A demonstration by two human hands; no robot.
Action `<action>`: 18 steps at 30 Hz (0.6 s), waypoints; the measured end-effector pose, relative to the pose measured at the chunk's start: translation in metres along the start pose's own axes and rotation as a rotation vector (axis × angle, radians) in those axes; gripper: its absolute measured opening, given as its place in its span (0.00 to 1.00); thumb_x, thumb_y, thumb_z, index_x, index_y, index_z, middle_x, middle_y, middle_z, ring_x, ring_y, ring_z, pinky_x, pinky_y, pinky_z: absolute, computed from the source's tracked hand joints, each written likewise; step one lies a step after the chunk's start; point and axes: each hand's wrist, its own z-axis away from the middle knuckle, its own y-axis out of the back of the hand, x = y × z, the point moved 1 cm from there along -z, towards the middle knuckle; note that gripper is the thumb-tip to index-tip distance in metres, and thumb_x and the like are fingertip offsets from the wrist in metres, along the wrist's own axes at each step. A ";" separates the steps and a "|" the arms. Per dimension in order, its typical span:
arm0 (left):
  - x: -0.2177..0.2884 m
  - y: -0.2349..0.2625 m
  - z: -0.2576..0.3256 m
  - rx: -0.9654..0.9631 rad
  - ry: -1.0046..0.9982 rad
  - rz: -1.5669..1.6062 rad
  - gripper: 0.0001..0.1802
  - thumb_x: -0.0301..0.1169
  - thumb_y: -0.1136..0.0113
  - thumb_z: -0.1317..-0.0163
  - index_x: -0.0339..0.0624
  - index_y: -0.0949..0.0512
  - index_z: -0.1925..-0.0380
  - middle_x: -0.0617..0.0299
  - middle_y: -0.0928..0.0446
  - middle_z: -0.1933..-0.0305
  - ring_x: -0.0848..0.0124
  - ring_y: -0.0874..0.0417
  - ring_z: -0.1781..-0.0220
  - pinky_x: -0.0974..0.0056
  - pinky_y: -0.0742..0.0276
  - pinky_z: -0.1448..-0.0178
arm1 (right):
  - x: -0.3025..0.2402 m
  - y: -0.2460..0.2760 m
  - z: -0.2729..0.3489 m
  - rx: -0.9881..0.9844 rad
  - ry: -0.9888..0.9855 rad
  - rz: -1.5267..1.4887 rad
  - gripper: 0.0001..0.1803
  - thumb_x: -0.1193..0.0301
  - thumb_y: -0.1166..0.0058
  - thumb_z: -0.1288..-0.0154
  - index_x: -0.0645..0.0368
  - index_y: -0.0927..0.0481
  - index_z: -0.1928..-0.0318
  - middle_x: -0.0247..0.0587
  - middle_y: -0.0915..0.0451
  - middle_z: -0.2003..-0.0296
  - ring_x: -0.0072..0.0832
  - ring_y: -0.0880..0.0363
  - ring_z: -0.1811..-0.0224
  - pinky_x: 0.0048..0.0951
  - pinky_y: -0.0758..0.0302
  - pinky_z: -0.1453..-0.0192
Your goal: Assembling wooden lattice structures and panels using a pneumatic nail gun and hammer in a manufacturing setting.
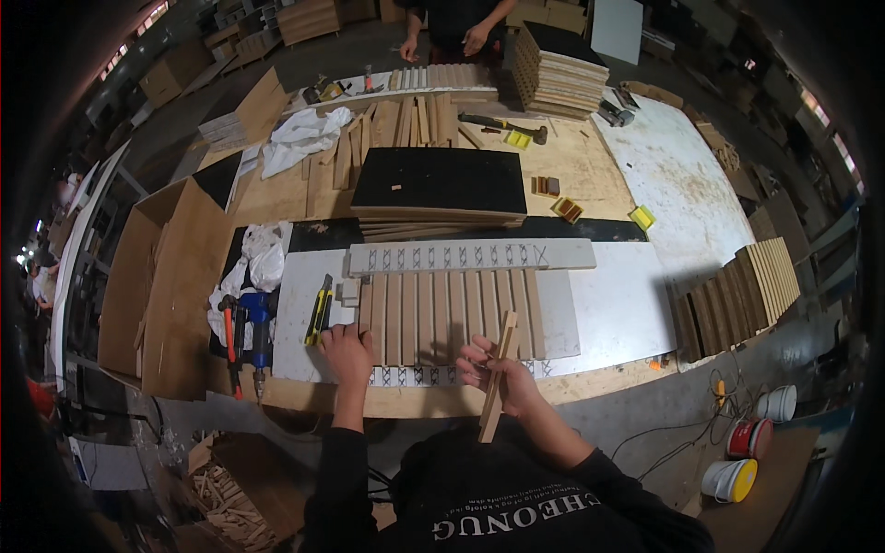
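My right hand (510, 389) holds a narrow wooden strip (499, 378) tilted above the near table edge, its fingers partly wrapped round it. My left hand (348, 355) rests on the board at the near left corner of a row of wooden slats (447, 318), fingers stretched forward and touching the leftmost one. The slats lie side by side, with gaps between them, on a pale board. Along their far ends runs a pale marked strip (470, 255) with crossed pen lines; similar marks (419, 376) show at the near ends.
Left of the slats lie a yellow-black utility knife (319, 310), a blue power drill (258, 332) and a cardboard box (166, 286). Black-topped panels (438, 180) are stacked beyond, wooden blocks (737, 295) at right. A hammer (516, 127) lies farther back. Another person's hands (475, 40) are across the table.
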 end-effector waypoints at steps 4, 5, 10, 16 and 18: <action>-0.001 -0.009 -0.010 -0.105 0.170 0.064 0.07 0.36 0.37 0.54 0.48 0.18 0.75 0.60 0.25 0.65 0.58 0.29 0.55 0.51 0.39 0.47 | -0.001 0.006 0.001 0.008 0.010 0.002 0.28 0.78 0.62 0.41 0.62 0.42 0.38 0.50 0.30 0.46 0.39 0.26 0.47 0.35 0.25 0.46; -0.002 -0.013 -0.012 -0.052 0.171 0.039 0.06 0.36 0.37 0.56 0.50 0.18 0.76 0.59 0.26 0.67 0.59 0.29 0.57 0.53 0.39 0.49 | 0.000 0.008 0.000 0.029 0.021 0.029 0.27 0.77 0.61 0.40 0.61 0.41 0.38 0.49 0.29 0.47 0.38 0.25 0.50 0.35 0.25 0.47; -0.003 -0.035 -0.018 0.029 0.210 0.036 0.06 0.35 0.37 0.57 0.51 0.17 0.77 0.60 0.26 0.69 0.59 0.28 0.60 0.53 0.39 0.51 | 0.000 0.007 0.001 0.126 0.022 0.156 0.26 0.70 0.58 0.38 0.58 0.40 0.38 0.46 0.27 0.52 0.34 0.24 0.55 0.35 0.25 0.49; -0.001 -0.024 -0.017 0.045 0.189 0.028 0.11 0.37 0.38 0.55 0.49 0.18 0.70 0.58 0.27 0.66 0.57 0.28 0.56 0.52 0.41 0.48 | 0.005 0.004 0.000 -0.083 0.008 -0.151 0.27 0.66 0.58 0.40 0.59 0.40 0.39 0.47 0.28 0.51 0.37 0.27 0.51 0.38 0.29 0.46; 0.003 -0.022 -0.001 0.130 0.048 0.122 0.19 0.38 0.40 0.50 0.44 0.23 0.57 0.54 0.26 0.61 0.55 0.28 0.54 0.46 0.40 0.47 | 0.010 0.004 -0.005 -0.071 0.032 -0.156 0.26 0.67 0.59 0.39 0.59 0.40 0.40 0.48 0.28 0.50 0.38 0.28 0.50 0.39 0.30 0.45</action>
